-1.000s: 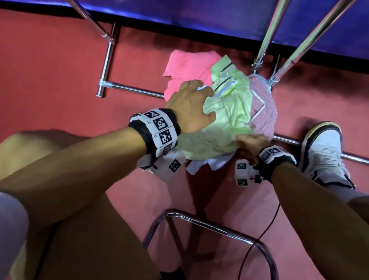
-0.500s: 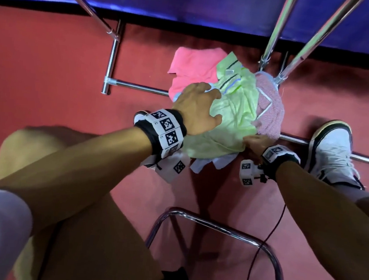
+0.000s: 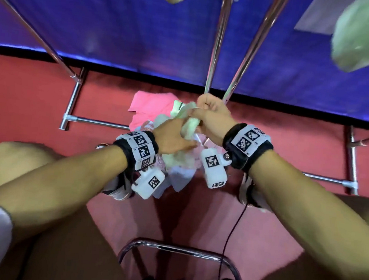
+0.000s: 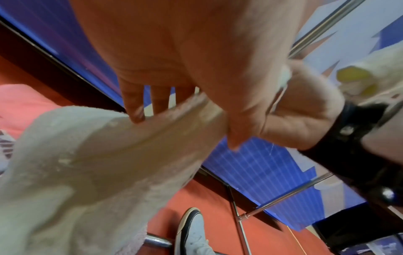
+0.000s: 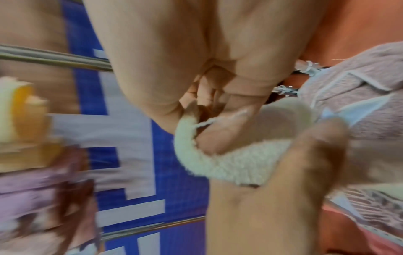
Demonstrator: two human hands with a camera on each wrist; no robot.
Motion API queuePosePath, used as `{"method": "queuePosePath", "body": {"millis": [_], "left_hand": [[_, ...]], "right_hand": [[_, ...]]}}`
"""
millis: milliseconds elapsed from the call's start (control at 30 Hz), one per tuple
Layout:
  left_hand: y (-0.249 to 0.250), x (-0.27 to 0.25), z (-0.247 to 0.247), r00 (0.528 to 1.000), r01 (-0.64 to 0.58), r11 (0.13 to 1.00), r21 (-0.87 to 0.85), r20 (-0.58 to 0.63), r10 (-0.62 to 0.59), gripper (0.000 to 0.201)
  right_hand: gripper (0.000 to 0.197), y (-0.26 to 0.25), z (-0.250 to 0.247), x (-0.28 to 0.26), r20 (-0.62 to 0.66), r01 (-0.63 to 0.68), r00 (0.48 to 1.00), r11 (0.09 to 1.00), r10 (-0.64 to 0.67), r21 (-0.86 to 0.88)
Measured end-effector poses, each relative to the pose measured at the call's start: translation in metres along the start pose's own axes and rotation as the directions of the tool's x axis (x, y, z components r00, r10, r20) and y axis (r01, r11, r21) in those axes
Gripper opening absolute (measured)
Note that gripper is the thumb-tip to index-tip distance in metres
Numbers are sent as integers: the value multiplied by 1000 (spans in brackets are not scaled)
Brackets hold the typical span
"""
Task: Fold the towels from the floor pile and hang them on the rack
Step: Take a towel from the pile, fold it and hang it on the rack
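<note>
A pale green towel (image 3: 190,124) hangs bunched between my two hands, lifted above the floor pile (image 3: 179,175). My right hand (image 3: 204,110) pinches its upper edge in curled fingers; in the right wrist view my right hand (image 5: 213,117) has the fluffy towel (image 5: 220,165) caught under the thumb. Just below and to the left, my left hand (image 3: 179,137) grips the same cloth. In the left wrist view my left hand (image 4: 185,120) holds the towel (image 4: 87,163) between thumb and fingers. A pink towel (image 3: 151,105) lies at the back of the pile. The chrome rack (image 3: 219,42) rises behind.
Hung towels (image 3: 364,35) show at the top right of the rack. Its base bars (image 3: 91,121) run along the red floor on both sides of the pile. A chrome chair frame (image 3: 180,250), a black cable (image 3: 233,229) and my shoes (image 3: 252,197) are near my knees.
Both hands have risen from the pile with the green towel. The right hand moved from the pile's lower right edge up to the towel's top. The head view has tilted up.
</note>
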State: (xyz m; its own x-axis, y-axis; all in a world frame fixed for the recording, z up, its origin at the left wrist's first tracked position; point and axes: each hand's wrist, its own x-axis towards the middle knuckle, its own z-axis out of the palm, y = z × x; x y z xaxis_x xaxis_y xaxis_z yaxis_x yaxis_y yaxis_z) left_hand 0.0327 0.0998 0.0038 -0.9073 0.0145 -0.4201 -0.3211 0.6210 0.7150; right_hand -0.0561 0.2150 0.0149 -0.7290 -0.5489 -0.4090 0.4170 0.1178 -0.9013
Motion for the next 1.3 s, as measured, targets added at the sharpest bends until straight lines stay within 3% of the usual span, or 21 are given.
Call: {"method": "queuePosePath", "body": {"millis": [100, 267, 367, 467, 600, 667, 733, 800, 833, 900, 1000, 1100, 1300], "left_hand": [[12, -19, -2, 987, -7, 1000, -8, -162, 6, 5], [32, -59, -23, 950, -167, 985, -32, -271, 152, 17], [60, -85, -36, 906, -281, 945, -165, -370, 205, 20], [88, -110, -44, 875, -331, 893, -305, -453, 170, 11], [101, -121, -42, 880, -335, 835, -436, -462, 112, 17], [101, -122, -32, 902, -303, 785, -540, -428, 54, 21], [99, -124, -16, 929, -263, 734, -625, -368, 20, 19], [91, -126, 6, 949, -204, 749, -630, -314, -6, 19], [86, -128, 17, 955, -164, 772, -614, -296, -33, 19], [76, -133, 34, 966, -76, 804, -590, -243, -87, 15], [64, -137, 46, 972, -68, 847, -528, -228, -64, 9], [57, -138, 44, 957, -162, 865, -474, -289, 21, 10], [45, -132, 43, 947, -206, 830, -518, -319, 37, 49]], "right_hand": [[32, -39, -3, -35, -39, 106, 994, 994, -107, -22], [31, -79, -16, -94, -142, 229, 959, 967, -244, -114], [24, -91, -15, -125, -217, 313, 915, 938, -340, -149], [19, -105, -10, -148, -280, 350, 889, 932, -361, -90], [41, -98, 2, -167, -164, 350, 915, 928, -368, -129], [61, -76, 7, -172, 8, 459, 872, 812, -489, -360], [87, -52, 9, -176, 177, 458, 870, 622, -460, -635], [97, -29, 11, -179, 250, 418, 885, 436, -392, -797], [93, -19, 12, -181, 279, 425, 886, 410, -370, -807], [66, -1, 11, -180, 320, 446, 884, 410, -340, -796], [33, 7, 11, -179, 276, 375, 909, 323, -312, -869], [30, 1, 11, -177, 204, 307, 924, 308, -325, -900], [16, -8, 4, -170, 115, 199, 954, 298, -275, -934]]}}
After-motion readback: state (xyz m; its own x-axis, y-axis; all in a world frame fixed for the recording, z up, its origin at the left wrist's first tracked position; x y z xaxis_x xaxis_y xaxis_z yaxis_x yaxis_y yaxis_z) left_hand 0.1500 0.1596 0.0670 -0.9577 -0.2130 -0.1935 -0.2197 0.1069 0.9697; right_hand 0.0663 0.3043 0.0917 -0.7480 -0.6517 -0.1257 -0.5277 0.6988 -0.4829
